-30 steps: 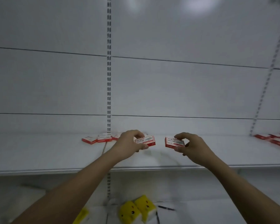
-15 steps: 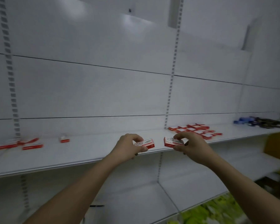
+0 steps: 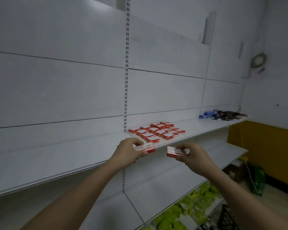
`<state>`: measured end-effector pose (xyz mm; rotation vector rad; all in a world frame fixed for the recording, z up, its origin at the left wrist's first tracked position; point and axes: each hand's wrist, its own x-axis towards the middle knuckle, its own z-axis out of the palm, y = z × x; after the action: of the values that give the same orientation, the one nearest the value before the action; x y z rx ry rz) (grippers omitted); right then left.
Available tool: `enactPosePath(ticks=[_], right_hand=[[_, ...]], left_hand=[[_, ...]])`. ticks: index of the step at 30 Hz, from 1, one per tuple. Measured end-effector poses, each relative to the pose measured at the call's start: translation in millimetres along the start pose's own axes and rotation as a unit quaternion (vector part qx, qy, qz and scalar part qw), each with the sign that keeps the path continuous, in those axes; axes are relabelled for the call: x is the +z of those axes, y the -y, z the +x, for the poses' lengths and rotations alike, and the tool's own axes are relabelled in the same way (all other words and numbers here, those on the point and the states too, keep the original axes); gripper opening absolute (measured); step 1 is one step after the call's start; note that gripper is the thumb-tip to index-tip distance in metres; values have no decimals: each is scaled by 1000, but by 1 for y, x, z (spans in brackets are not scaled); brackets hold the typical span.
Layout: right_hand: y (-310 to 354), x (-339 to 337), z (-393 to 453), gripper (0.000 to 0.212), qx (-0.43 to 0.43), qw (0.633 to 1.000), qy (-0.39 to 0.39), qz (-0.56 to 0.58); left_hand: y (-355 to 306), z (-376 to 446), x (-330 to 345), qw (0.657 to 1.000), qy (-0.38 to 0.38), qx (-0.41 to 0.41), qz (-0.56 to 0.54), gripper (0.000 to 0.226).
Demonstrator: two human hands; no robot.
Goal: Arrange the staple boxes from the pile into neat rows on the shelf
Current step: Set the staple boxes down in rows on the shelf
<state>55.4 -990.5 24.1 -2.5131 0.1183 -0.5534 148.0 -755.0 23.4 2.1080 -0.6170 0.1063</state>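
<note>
Pinched between thumb and curled fingers of the left hand [image 3: 129, 151]: a small red-and-white cardboard staple box [image 3: 145, 148], white label face toward the camera, red band along its lower edge; gripped the same way in the right hand [image 3: 194, 157]: a second red-and-white cardboard staple box [image 3: 176, 151], fingers over its top and right end, thumb beneath; both boxes held in the air just in front of the front lip of the long white metal shelf [image 3: 56, 156], side by side, apart, with a clear gap between them; small red lettering on each white label, too fine and blurred to read, no brand name legible; farther back on the same shelf board, just right of the slotted white upright [image 3: 126, 90], a cluster of matching red-and-white staple boxes [image 3: 156, 131] lying flat, the nearer ones in rough diagonal rows, the far ones looser; printing on those also unreadable; well to the right along the shelf, a heap of dark and blue small items [image 3: 223, 113], kind not clear; on the lower shelf, packs in yellow-green wrapping [image 3: 194, 205], no text legible; behind everything, plain white back panels [image 3: 56, 80].
</note>
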Motion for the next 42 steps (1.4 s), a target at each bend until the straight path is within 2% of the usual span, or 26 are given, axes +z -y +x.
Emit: enactPosePath(ticks=[8,12,19,24,29,34,42], right_hand=[[-91,-40,91,38,16,997,2,-79],[-129,-54,141,35,31,998,-48,-26],[-202,-24,220,33,26,999,5,-21],[-236,-15,301,30,-30,999,19,8],[-269,5,376,30,-89,993,64,37],[-299,28,440,26,-120,986,107,44],[-310,73,485,23,-144,973,176,34]], left_hand=[[2,130,64,1000,-6,-6,-25,47],[-5,195,84,999,-34,-2,-12,46],[-7,273,130,996,-29,-13,86,46],[-5,317,162,992,-59,-46,106,42],[1,367,193,972,-75,-116,189,44],[14,405,216,954,-111,-173,216,40],[34,418,237,927,-120,-244,259,33]])
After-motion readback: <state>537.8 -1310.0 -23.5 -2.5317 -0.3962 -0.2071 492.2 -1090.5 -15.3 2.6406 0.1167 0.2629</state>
